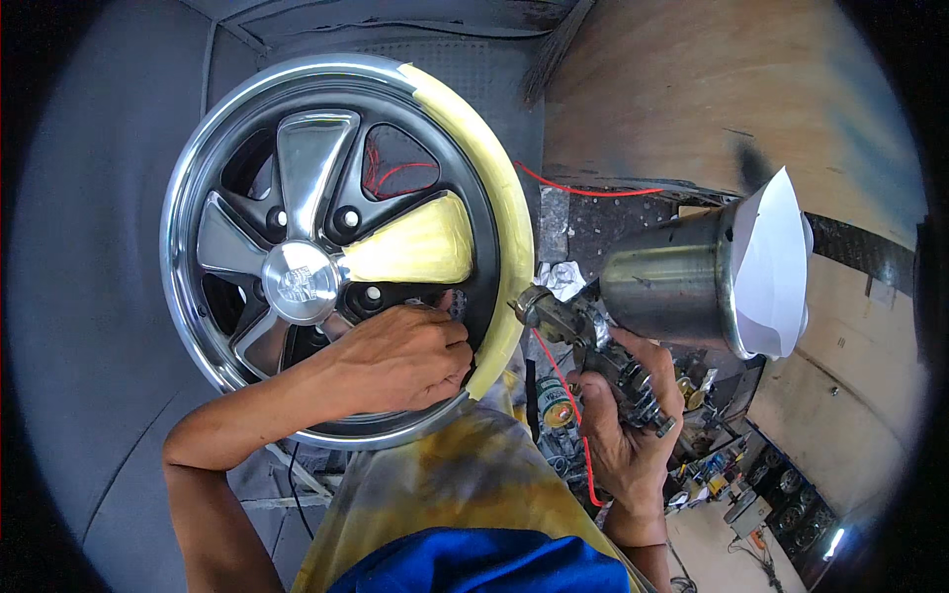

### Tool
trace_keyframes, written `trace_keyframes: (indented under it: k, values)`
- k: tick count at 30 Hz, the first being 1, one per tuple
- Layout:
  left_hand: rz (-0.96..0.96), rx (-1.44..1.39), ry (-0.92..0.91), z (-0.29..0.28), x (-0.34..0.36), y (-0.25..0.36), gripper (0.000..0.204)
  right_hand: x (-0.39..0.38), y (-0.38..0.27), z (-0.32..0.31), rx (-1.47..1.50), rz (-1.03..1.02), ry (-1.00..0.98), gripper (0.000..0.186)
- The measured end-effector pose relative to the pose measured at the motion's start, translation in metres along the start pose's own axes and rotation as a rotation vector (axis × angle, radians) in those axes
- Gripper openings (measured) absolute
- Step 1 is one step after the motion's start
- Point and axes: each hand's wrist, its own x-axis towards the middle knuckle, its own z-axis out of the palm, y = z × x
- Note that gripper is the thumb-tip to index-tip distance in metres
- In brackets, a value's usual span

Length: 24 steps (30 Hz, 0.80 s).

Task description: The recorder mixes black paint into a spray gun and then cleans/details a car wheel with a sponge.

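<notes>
A chrome and black five-spoke wheel rim (213, 148) stands upright in front of me. One spoke (415, 247) and the right part of the rim lip (494, 188) are coated pale yellow. My left hand (400, 361) grips the wheel at its lower right, with the fingers curled around a spoke. My right hand (628, 435) holds a spray gun (583, 331) with a metal cup (672, 282) and a white paper filter (776, 267) on top. The gun's nozzle points at the yellow rim edge.
A grey wall (89, 296) lies behind the wheel and a brown plywood panel (692, 89) stands at the right. A red hose (583, 188) runs across the bench. Cluttered shelves and tools (761, 494) sit at the lower right. My yellow-stained shirt (465, 484) fills the bottom.
</notes>
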Motion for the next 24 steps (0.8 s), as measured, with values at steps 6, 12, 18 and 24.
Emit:
trace_keyframes:
  k: [6,12,18,24]
  values:
    - [0.013,0.007,0.022,0.003,-0.001,-0.001,0.021,0.004,0.009,0.0,-0.153,-0.178,0.056,0.038]
    - [0.012,0.005,0.014,0.002,-0.002,-0.002,0.02,0.0,0.009,-0.003,-0.147,-0.109,0.035,0.04]
    - [0.003,0.011,0.004,0.002,-0.001,-0.001,0.019,0.0,0.012,-0.004,-0.201,-0.202,0.024,0.04]
    - [-0.015,0.024,-0.02,-0.001,0.001,0.0,0.019,-0.008,0.011,-0.006,-0.122,-0.055,-0.031,0.043]
